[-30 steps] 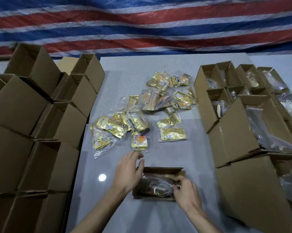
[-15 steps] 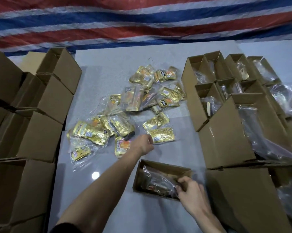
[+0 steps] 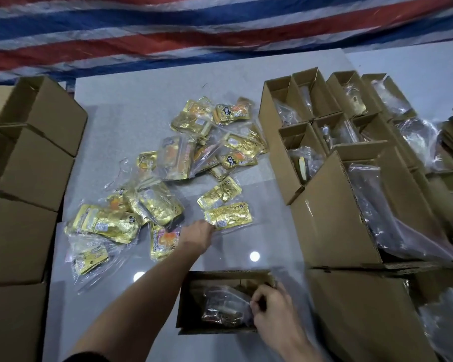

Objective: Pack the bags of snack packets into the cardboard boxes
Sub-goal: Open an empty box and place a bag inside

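Snack bag (image 3: 228,217) at near edge of pile on table (image 3: 272,246), beyond open box (image 3: 228,275). Left hand (image 3: 195,236) reached out from box to its corner since a second ago; grip hidden, cannot tell. Right hand (image 3: 272,309) pinched bag already in box. Next bag likely.

Snack packets (image 3: 228,216) were gold, some with orange and black marks, inside clear bags. Boxes (image 3: 332,218) were plain brown cardboard. Table (image 3: 131,105) was pale grey. Far tarp (image 3: 220,24) was striped red, white, blue.
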Action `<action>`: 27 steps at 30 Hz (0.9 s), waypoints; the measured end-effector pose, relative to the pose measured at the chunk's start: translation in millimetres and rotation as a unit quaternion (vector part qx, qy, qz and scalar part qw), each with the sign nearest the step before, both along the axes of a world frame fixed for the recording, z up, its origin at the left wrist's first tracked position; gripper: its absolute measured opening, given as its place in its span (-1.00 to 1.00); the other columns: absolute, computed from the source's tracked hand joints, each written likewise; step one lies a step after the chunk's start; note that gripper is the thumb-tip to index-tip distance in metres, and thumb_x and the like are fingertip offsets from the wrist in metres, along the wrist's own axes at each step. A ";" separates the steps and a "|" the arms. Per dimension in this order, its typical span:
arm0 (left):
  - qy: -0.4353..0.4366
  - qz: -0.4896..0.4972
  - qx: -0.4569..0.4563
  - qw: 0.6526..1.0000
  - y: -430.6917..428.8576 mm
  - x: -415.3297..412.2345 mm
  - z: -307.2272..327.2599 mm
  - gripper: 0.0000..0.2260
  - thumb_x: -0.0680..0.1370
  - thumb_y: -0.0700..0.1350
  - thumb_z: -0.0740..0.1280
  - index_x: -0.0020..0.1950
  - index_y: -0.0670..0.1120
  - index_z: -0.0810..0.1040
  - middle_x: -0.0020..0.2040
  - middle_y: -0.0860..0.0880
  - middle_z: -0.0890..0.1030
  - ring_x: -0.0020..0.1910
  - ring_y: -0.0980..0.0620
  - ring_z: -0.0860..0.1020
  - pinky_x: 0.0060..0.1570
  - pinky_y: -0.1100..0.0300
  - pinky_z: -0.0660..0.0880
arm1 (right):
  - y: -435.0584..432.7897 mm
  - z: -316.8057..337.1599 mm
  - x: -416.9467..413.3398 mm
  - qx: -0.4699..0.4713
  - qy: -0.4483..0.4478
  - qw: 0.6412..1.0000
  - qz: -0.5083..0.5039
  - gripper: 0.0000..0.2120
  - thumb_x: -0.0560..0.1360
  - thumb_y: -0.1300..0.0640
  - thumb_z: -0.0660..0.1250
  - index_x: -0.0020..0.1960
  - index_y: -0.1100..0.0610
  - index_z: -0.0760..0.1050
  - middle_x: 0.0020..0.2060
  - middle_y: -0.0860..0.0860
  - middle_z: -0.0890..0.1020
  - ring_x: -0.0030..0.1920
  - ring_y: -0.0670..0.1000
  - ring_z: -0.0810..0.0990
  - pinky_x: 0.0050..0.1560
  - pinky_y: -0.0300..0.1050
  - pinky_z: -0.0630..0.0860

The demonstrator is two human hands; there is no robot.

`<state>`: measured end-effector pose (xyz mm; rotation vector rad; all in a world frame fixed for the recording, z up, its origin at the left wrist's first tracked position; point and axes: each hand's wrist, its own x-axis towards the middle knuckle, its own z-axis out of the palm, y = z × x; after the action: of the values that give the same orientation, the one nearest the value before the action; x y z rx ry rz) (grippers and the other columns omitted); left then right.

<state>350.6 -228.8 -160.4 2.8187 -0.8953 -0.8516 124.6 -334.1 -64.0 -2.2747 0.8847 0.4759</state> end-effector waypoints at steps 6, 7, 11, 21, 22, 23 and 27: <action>-0.004 -0.025 0.024 0.999 3.2 -0.7 -3.8 -0.65 0.59 -0.01 0.33 0.33 -0.06 0.40 0.24 -0.09 0.46 0.23 -0.12 0.48 0.17 -0.03 0.46 | 6.2 0.4 -1.0 -0.017 0.022 1.000 0.012 -0.97 0.47 0.04 0.31 -0.10 -0.02 0.49 0.04 -0.13 0.38 -0.04 -0.05 0.53 -0.09 -0.18 0.37; -0.008 -0.034 0.038 0.999 1.8 -0.4 -4.5 -0.60 0.57 0.03 0.36 0.35 -0.05 0.39 0.26 -0.07 0.45 0.26 -0.10 0.46 0.19 -0.02 0.44 | 7.6 0.9 -0.6 -0.023 0.027 0.999 0.013 -0.95 0.47 0.02 0.31 -0.08 -0.03 0.48 0.04 -0.14 0.36 0.00 -0.06 0.55 -0.08 -0.19 0.36; -0.066 -0.044 0.027 0.996 -4.8 0.2 -5.3 -0.75 0.66 -0.07 0.17 0.31 -0.06 0.46 0.25 -0.07 0.49 0.25 -0.07 0.46 0.19 0.03 0.42 | 8.5 2.1 2.1 -0.008 0.032 0.999 -0.013 -0.87 0.46 0.02 0.37 -0.21 -0.09 0.43 0.12 -0.16 0.34 0.11 -0.10 0.53 0.12 -0.17 0.45; -0.020 0.010 -0.257 0.966 13.0 -6.3 28.1 -0.88 0.66 -0.10 0.15 0.06 -0.09 0.45 -0.02 -0.07 0.56 -0.06 -0.06 0.51 -0.01 -0.06 0.50 | 2.5 -8.1 -2.8 0.031 -0.017 0.999 -0.014 -0.60 0.37 -0.38 0.32 -0.22 -0.03 0.51 -0.04 -0.16 0.38 -0.05 -0.09 0.56 -0.03 -0.15 0.51; -0.008 0.023 -0.275 0.961 14.8 -7.8 35.2 -0.91 0.67 -0.08 0.13 0.02 -0.05 0.39 -0.08 -0.06 0.56 -0.13 -0.05 0.51 -0.08 -0.05 0.50 | 2.3 -5.8 -1.1 0.043 -0.017 0.999 -0.017 -0.51 0.29 -0.47 0.30 -0.21 -0.05 0.52 -0.06 -0.17 0.39 -0.07 -0.12 0.56 -0.03 -0.17 0.50; 0.002 0.035 -0.290 0.956 16.1 -9.1 42.4 -0.91 0.68 -0.07 0.12 0.01 -0.03 0.35 -0.09 -0.07 0.58 -0.15 -0.06 0.52 -0.11 -0.04 0.50 | 2.3 -3.1 0.0 0.059 -0.015 0.998 -0.016 -0.45 0.20 -0.54 0.29 -0.19 -0.07 0.53 -0.06 -0.18 0.39 -0.08 -0.16 0.55 -0.05 -0.21 0.49; 0.006 0.081 -0.347 0.934 21.2 -11.3 73.4 -0.94 0.69 -0.04 0.13 0.02 0.08 0.29 -0.12 -0.06 0.62 -0.25 0.04 0.57 -0.24 0.06 0.45 | 1.0 2.4 1.2 0.110 -0.007 0.994 -0.004 -0.44 0.07 -0.47 0.47 -0.17 -0.06 0.55 -0.03 -0.17 0.39 -0.11 -0.23 0.52 -0.10 -0.40 0.43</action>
<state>339.3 -207.6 -87.0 2.2205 -0.7524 -0.4118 125.7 -333.1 -61.6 -2.0712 0.7931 0.5272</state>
